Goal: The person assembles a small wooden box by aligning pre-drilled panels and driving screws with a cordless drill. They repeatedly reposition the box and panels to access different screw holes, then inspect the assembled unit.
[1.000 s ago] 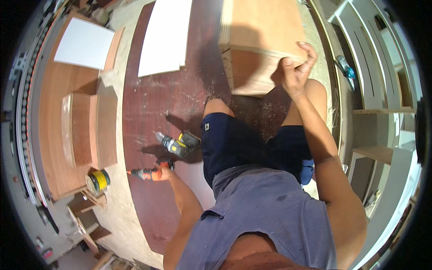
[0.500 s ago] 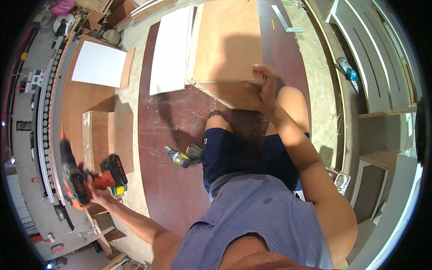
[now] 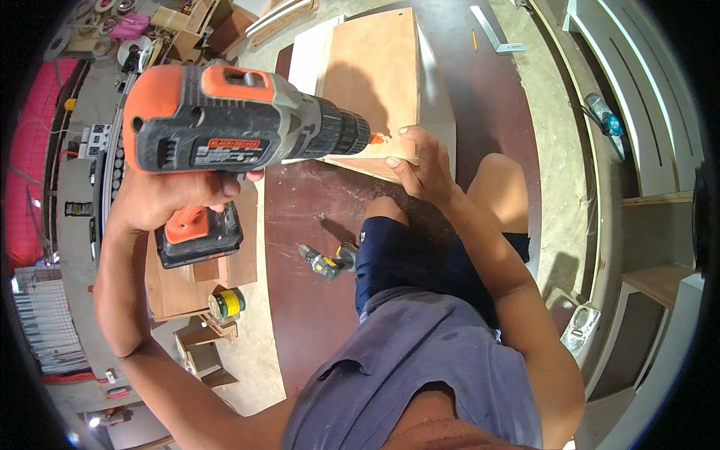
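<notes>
My left hand [image 3: 184, 196] is wrapped round the grip of an orange and black cordless drill [image 3: 232, 120], with its battery hanging below. The drill lies level and points right. Its orange-tipped bit [image 3: 377, 139] is at the near right part of the top of a light brown wooden box [image 3: 371, 67]; whether it touches the wood I cannot tell. My right hand [image 3: 429, 166] pinches the box's near right corner between thumb and fingers. A white surface [image 3: 437, 97] shows along the box's right side.
A second, smaller drill [image 3: 321, 262] lies on the dark red board [image 3: 307, 330] by my knee. A pencil [image 3: 475, 40] and a metal square [image 3: 495, 34] lie at the far right. A white panel [image 3: 307, 56] is left of the box. A blue-green power tool [image 3: 604, 120] rests farther right.
My left hand has brought the drill from the low left up and right to the box. The box has shifted a little, and white now shows on its right side. My right hand stays at its corner.
</notes>
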`<state>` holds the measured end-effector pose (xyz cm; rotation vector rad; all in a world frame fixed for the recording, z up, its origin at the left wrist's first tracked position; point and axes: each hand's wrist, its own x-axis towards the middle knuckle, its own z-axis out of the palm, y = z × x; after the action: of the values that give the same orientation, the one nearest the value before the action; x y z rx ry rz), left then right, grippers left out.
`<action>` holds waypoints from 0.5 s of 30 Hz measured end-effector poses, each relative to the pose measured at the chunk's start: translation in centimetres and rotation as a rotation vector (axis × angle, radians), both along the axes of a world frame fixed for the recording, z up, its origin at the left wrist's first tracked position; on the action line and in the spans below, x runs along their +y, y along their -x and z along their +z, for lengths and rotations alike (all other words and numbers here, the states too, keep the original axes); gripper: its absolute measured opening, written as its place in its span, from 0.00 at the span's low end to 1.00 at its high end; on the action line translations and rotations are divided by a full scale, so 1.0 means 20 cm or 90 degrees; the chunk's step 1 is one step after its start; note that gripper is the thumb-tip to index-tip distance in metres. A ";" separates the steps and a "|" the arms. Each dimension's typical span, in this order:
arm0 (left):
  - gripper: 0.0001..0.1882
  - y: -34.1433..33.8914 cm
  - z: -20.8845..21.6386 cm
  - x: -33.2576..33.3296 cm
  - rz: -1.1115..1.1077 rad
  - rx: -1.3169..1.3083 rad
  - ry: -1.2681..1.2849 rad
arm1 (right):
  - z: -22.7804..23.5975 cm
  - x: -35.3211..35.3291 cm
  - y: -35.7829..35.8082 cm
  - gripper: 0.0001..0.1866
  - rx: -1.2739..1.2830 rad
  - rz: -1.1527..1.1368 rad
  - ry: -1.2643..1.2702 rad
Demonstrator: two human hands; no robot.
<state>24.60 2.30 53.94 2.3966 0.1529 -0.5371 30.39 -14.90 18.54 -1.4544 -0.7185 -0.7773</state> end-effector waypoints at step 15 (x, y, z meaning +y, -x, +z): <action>0.19 -0.08 -0.03 -0.05 -0.027 0.041 -0.042 | 0.03 -0.01 0.00 0.26 0.022 0.043 -0.024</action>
<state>26.16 1.29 53.34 2.4516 0.1502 -0.6394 30.42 -15.02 19.06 -1.3988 -0.7195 -0.7080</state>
